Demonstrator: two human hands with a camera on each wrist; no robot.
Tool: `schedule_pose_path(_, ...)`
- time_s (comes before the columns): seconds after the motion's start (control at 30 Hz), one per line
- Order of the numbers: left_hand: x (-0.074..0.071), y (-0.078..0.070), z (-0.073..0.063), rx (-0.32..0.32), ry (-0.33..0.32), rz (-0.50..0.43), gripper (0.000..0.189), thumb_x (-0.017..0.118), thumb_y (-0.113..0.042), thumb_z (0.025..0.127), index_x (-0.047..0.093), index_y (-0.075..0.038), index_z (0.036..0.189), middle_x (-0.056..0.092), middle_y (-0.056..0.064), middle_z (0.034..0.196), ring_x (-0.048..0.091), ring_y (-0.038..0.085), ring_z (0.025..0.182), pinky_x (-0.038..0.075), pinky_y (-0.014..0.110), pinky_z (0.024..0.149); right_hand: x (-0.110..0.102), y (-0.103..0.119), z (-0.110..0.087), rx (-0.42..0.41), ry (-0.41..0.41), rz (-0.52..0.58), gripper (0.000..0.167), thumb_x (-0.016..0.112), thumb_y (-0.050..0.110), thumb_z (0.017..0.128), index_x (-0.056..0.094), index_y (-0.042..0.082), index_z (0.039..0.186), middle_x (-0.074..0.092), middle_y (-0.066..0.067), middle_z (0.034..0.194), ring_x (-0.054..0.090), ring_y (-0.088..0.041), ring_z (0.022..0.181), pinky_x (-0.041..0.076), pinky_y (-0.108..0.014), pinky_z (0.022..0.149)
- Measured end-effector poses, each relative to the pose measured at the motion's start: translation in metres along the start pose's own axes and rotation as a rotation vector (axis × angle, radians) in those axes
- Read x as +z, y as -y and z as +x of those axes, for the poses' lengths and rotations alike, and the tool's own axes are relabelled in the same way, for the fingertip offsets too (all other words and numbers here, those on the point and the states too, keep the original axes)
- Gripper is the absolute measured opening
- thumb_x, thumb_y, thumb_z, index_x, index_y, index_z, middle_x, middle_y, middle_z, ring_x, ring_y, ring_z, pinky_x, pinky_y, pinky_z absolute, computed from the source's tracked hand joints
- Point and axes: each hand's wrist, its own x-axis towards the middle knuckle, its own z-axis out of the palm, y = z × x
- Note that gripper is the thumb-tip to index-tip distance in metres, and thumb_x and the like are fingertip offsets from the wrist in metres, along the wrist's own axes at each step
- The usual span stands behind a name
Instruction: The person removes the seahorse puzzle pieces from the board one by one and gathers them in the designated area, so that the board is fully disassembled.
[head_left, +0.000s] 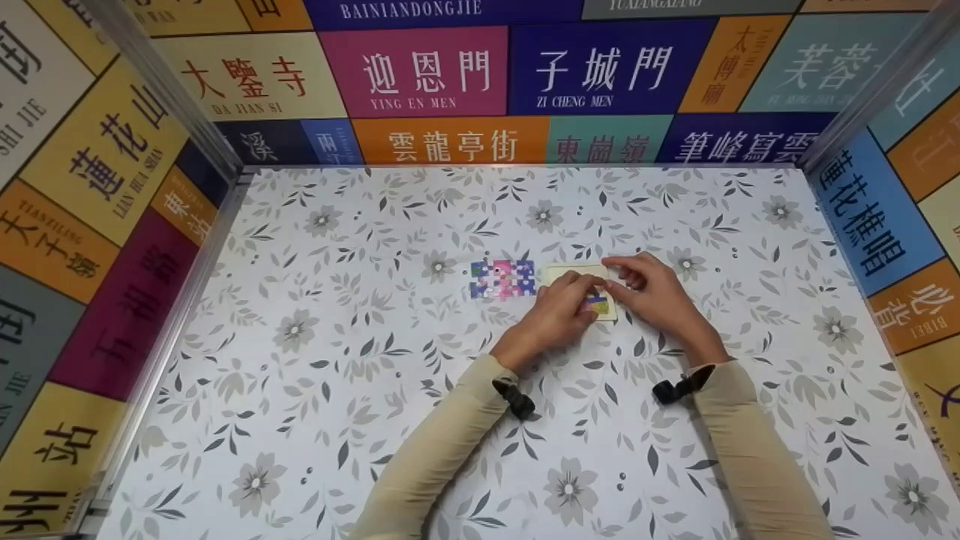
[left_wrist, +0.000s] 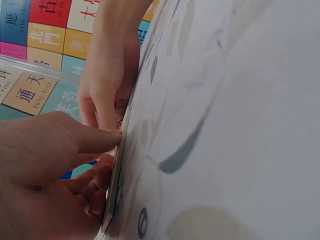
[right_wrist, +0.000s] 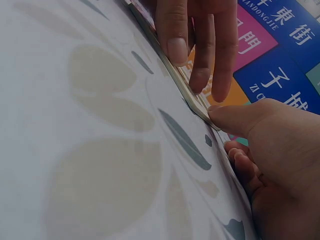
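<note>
A cream-coloured puzzle tray lies flat on the table, with a few coloured jigsaw pieces showing in it. Over the tray my left hand reaches down, its fingers on the pieces and covering much of the inside. Seen from the right wrist, its thumb and fingers point down, spread apart. My right hand holds the tray's far right corner, thumb against the edge and the other fingers bent beside it. Just left of the tray sits a joined patch of pink and purple jigsaw pieces.
A white tablecloth with grey flowers and leaves covers the table. Colourful panels with Chinese lettering wall off the back and both sides. Each sleeve cuff has a small black device, one at the left wrist, one at the right.
</note>
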Motion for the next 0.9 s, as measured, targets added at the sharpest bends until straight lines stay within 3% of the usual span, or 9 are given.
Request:
schedule_pose_path(0.13,0.007,0.004,0.005,-0.007,-0.001,-0.014,0.053,0.07,-0.012,0.096,0.061,-0.023,0.147,0.067,0.002,0.128,0.062,0.016,0.112,0.041,0.034,0.086,0.0,0.0,-0.001,-0.001,0.005,-0.004,0.04,0.078,0.021,0.101,0.073,0.015,0.14,0.066,-0.012,0.109,0.057,-0.017,0.089,0.044,-0.018,0.078)
schedule_pose_path(0.3,0.012,0.006,0.006,-0.033,0.002,-0.035,0.053,0.07,-0.012,0.097,0.062,-0.022,0.148,0.064,0.003,0.129,0.06,0.02,0.119,0.037,0.032,0.087,-0.001,0.002,-0.001,-0.008,0.004,-0.013,0.041,0.079,0.022,0.101,0.073,0.016,0.141,0.066,-0.01,0.108,0.057,-0.017,0.089,0.044,-0.018,0.078)
schedule_pose_path(0.43,-0.006,-0.013,-0.004,-0.081,0.028,0.0,0.046,0.073,-0.021,0.1,0.065,-0.015,0.145,0.058,0.01,0.135,0.056,0.025,0.127,0.044,0.039,0.099,-0.001,0.001,0.0,-0.004,-0.002,0.001,0.041,0.079,0.025,0.101,0.073,0.015,0.141,0.066,-0.01,0.108,0.057,-0.017,0.09,0.045,-0.017,0.078)
schedule_pose_path(0.57,-0.008,-0.018,-0.006,-0.107,0.031,0.043,0.046,0.079,-0.034,0.099,0.064,-0.016,0.138,0.056,0.007,0.135,0.054,0.024,0.127,0.045,0.038,0.104,-0.001,0.0,0.0,0.008,-0.001,-0.001,0.042,0.079,0.027,0.101,0.073,0.016,0.141,0.065,-0.01,0.108,0.058,-0.018,0.09,0.045,-0.016,0.078)
schedule_pose_path(0.73,-0.005,-0.017,-0.003,-0.114,0.008,0.009,0.05,0.086,-0.036,0.094,0.061,-0.018,0.134,0.06,0.004,0.132,0.058,0.021,0.124,0.044,0.035,0.099,-0.001,0.001,0.0,0.017,0.007,-0.01,0.043,0.079,0.028,0.101,0.073,0.017,0.141,0.065,-0.01,0.108,0.058,-0.018,0.091,0.045,-0.018,0.079)
schedule_pose_path(0.9,-0.004,-0.014,-0.001,-0.08,-0.029,-0.052,0.051,0.09,-0.028,0.089,0.062,-0.02,0.131,0.068,0.0,0.12,0.061,0.016,0.114,0.042,0.03,0.09,-0.001,0.001,0.0,0.015,0.004,-0.011,0.041,0.08,0.026,0.1,0.073,0.017,0.14,0.065,-0.009,0.107,0.057,-0.017,0.09,0.045,-0.018,0.079)
